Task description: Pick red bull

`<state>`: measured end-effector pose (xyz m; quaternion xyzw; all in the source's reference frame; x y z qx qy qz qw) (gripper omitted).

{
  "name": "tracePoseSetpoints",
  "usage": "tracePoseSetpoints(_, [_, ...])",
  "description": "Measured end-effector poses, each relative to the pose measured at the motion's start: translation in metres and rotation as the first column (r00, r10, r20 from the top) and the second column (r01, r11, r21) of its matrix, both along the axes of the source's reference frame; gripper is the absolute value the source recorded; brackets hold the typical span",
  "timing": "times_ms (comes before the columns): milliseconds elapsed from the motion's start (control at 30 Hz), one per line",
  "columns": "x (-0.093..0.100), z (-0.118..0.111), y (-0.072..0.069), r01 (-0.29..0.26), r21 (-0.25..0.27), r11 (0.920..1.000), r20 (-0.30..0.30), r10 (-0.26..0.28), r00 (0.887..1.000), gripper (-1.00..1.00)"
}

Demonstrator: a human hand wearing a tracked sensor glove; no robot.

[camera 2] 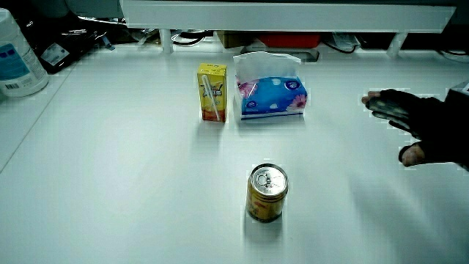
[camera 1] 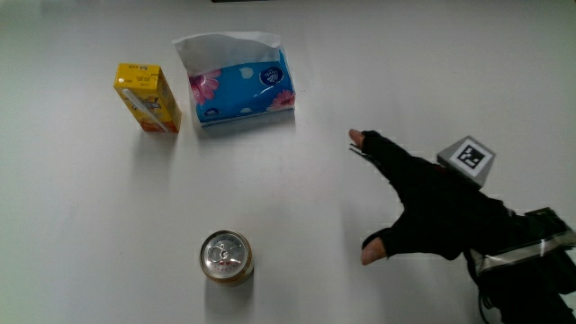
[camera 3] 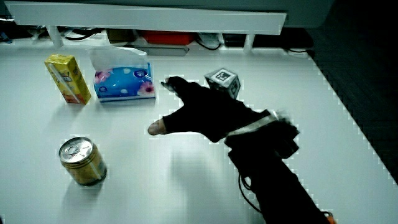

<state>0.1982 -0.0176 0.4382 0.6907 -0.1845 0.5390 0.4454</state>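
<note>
step in hand: the reach, by my reading; the pick itself is not yet begun and the red bull can (camera 1: 226, 257) stands untouched on the white table (camera 1: 108, 234).
red bull can: upright, nearest the person of the three items, well apart from the others; a short gold cylinder with a silver pull-tab lid (camera 2: 268, 179). smooth metal, likely rigid and a little slick under a glove.
hand: the gloved hand (camera 1: 432, 209) hovers over bare table beside the can, well apart from it, at about the same nearness to the person or slightly farther. thumb (camera 1: 376, 245) and fingers (camera 1: 371, 144) are spread wide and hold nothing; bare fingertips show past the black fabric. a small patterned cube (camera 1: 466, 159) sits on its back, and the forearm (camera 3: 273, 171) runs off toward the person.
next move: it calls for travel across the table to the can, then closing around its curved side.
juice carton: a yellow juice carton (camera 1: 148, 97), farther from the person than the can, upright, boxy, with a straw taped to its side; in both side views it stands just beside the tissue pack.
tissue pack: a blue soft tissue pack (camera 1: 241, 87) with pink flowers, also farther than the can, a white tissue (camera 2: 265, 61) puffing up out of it; soft and crushable.
</note>
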Motion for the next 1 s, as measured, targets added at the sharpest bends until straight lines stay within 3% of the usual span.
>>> tracePoseSetpoints(67, [-0.011, 0.001, 0.003, 0.016, -0.047, 0.9988, -0.021, -0.017, 1.000, 0.00])
tracePoseSetpoints(100, [-0.015, 0.007, 0.004, 0.026, -0.027, 0.9993, -0.039, -0.027, 0.999, 0.00])
tracePoseSetpoints(200, [-0.031, 0.014, 0.009, 0.051, -0.061, 0.9968, 0.027, -0.049, 0.998, 0.00])
tracePoseSetpoints(233, [-0.035, 0.016, 0.010, 0.055, -0.052, 0.9971, 0.005, -0.055, 0.998, 0.00])
tracePoseSetpoints(267, [-0.040, 0.019, 0.012, 0.057, -0.078, 0.9953, 0.030, -0.055, 0.998, 0.00])
tracePoseSetpoints(333, [-0.048, 0.027, 0.015, 0.075, -0.055, 0.9956, 0.046, -0.073, 0.996, 0.00])
tracePoseSetpoints(367, [-0.052, 0.029, 0.017, 0.079, -0.073, 0.9942, 0.055, -0.075, 0.996, 0.00])
tracePoseSetpoints(400, [-0.055, 0.034, 0.018, 0.091, -0.051, 0.9945, 0.025, -0.090, 0.996, 0.00])
tracePoseSetpoints(433, [-0.060, 0.037, 0.020, 0.090, -0.070, 0.9935, 0.060, -0.086, 0.994, 0.00])
tracePoseSetpoints(467, [-0.064, 0.041, 0.022, 0.097, -0.074, 0.9925, 0.073, -0.092, 0.993, 0.00])
tracePoseSetpoints(500, [-0.069, 0.040, 0.024, 0.101, -0.083, 0.9915, 0.047, -0.097, 0.994, 0.00])
tracePoseSetpoints(567, [-0.079, 0.046, 0.028, 0.113, -0.098, 0.9888, 0.090, -0.104, 0.990, 0.00])
tracePoseSetpoints(733, [-0.099, 0.065, 0.037, 0.148, -0.091, 0.9848, 0.107, -0.138, 0.985, 0.00])
tracePoseSetpoints(767, [-0.103, 0.067, 0.038, 0.161, -0.092, 0.9826, 0.083, -0.154, 0.985, 0.00])
tracePoseSetpoints(833, [-0.110, 0.073, 0.041, 0.164, -0.073, 0.9837, 0.108, -0.156, 0.982, 0.00])
tracePoseSetpoints(967, [-0.124, 0.076, 0.043, 0.184, -0.089, 0.9788, 0.089, -0.177, 0.980, 0.00])
tracePoseSetpoints(1000, [-0.129, 0.076, 0.044, 0.185, -0.094, 0.9783, 0.115, -0.174, 0.978, 0.00])
